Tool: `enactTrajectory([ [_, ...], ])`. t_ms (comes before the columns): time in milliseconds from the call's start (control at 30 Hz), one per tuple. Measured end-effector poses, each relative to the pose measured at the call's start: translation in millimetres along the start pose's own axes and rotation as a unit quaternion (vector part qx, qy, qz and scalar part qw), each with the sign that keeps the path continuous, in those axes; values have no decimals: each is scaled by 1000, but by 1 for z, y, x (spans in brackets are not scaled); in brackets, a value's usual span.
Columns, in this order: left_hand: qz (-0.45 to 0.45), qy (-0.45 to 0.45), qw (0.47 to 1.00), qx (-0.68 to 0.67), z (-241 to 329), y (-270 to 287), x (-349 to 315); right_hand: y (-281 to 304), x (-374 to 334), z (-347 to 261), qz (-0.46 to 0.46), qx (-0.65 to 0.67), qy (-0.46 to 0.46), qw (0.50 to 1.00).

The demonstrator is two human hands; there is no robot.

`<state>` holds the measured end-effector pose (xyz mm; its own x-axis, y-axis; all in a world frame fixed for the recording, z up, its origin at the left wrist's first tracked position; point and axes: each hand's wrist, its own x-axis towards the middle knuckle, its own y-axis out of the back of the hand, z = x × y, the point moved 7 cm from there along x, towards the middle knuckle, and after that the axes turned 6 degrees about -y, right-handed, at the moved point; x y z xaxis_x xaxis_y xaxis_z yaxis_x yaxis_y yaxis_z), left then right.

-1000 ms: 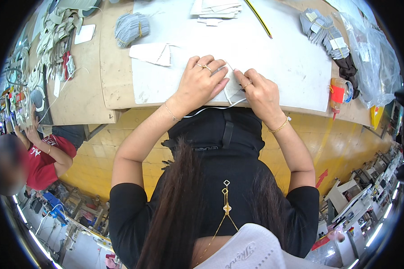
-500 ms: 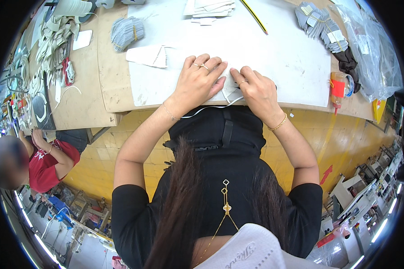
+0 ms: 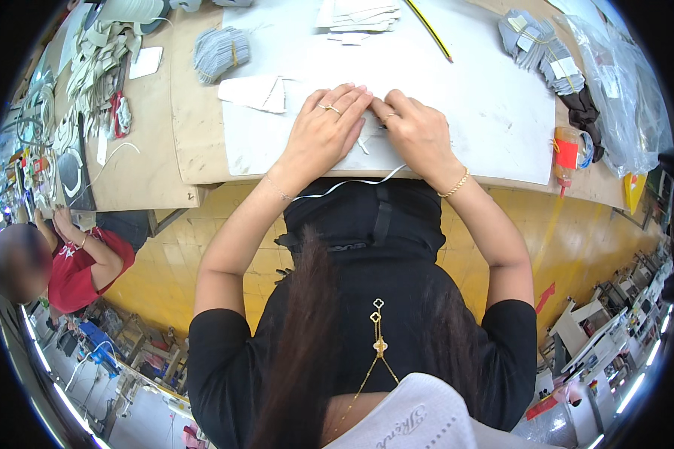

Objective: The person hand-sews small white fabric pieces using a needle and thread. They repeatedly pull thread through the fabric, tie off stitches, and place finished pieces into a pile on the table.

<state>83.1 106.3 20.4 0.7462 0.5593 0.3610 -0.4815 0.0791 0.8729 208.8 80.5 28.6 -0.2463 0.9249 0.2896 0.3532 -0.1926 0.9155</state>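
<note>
My left hand [image 3: 324, 131] lies on the white sheet [image 3: 472, 135] covering the table, its fingers stretched out and side by side. Close to its fingertips, my right hand [image 3: 418, 138] is closed with the fingers curled; what they hold is hidden. A small white strip [image 3: 363, 144] shows between the hands, the rest of that piece covered by my fingers. Along the table's front edge a thin white cord [image 3: 344, 182] runs from my left wrist to beneath my right hand. Left of my hands lies a white, stitched cut piece [image 3: 254, 93].
Banded bundles of grey pieces sit at left [image 3: 222, 54] and right [image 3: 543, 49]. A stack of white pieces [image 3: 358, 13] and a striped pencil [image 3: 430, 31] lie farther back. At right are a bottle [image 3: 567, 153] and clear plastic bag [image 3: 614, 90]. Another person [image 3: 90, 269] sits at left.
Both hands have shifted slightly, and the fingertips are closer together. My left fingers have flattened and straightened. The light piece between my hands is now mostly covered.
</note>
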Motion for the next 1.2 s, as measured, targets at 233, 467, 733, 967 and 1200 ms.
enactTrajectory([
  [233, 10, 15, 1000, -18, -1, 0, -1, 19, -25, 5, -2, 37, -25, 999],
  [467, -4, 2, 1000, 13, 0, -4, -2, 15, -28, 2, -23, -13, -6, 1000],
  [733, -45, -20, 999, 23, -7, -2, 7, 26, -21, -9, -65, -85, -2, 994],
  [967, -111, 53, 991, -61, -17, 7, 18, 45, -33, 28, -126, 51, -297, 945],
  [1200, -103, 145, 962, -206, -8, 24, 12, 54, -34, 0, -153, 66, -298, 940],
])
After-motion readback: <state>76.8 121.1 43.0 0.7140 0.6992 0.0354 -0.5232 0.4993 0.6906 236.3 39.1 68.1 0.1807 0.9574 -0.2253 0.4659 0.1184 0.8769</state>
